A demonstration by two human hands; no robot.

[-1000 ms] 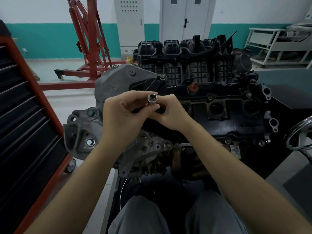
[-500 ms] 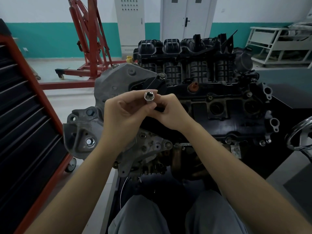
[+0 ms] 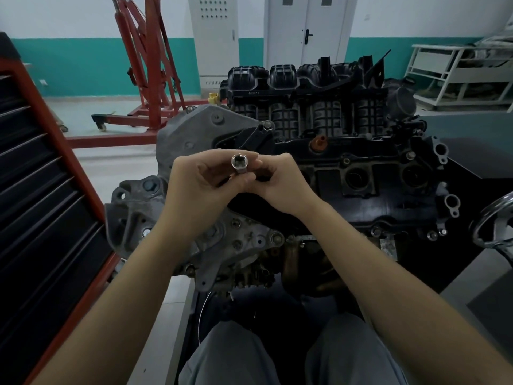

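Above the near left part of the engine [image 3: 361, 168], in front of its grey metal end cover [image 3: 194, 134], I hold a socket [image 3: 239, 164] up in the air between both hands, touching nothing but my fingers. It is a small cylinder of bright, chrome-like metal with a smooth, shiny outer wall that catches the light. Its open end is turned up toward me, so I look straight into the mouth: a thin round rim around a dark recess whose outline looks squarish, though it is too small for me to be sure of the shape. Below the rim the body runs down and away between my fingers, and its lower end is hidden. My left hand [image 3: 202, 187] is curled round it, the forefinger arched over the top and the thumb pressed in from below, pinching it at the left. My right hand [image 3: 280, 182] is curled too, thumb and fingertips closed against the socket's right side. Something dark shows between those fingers, but I cannot tell what. A red and black tool cabinet [image 3: 41, 204] stands at my left.
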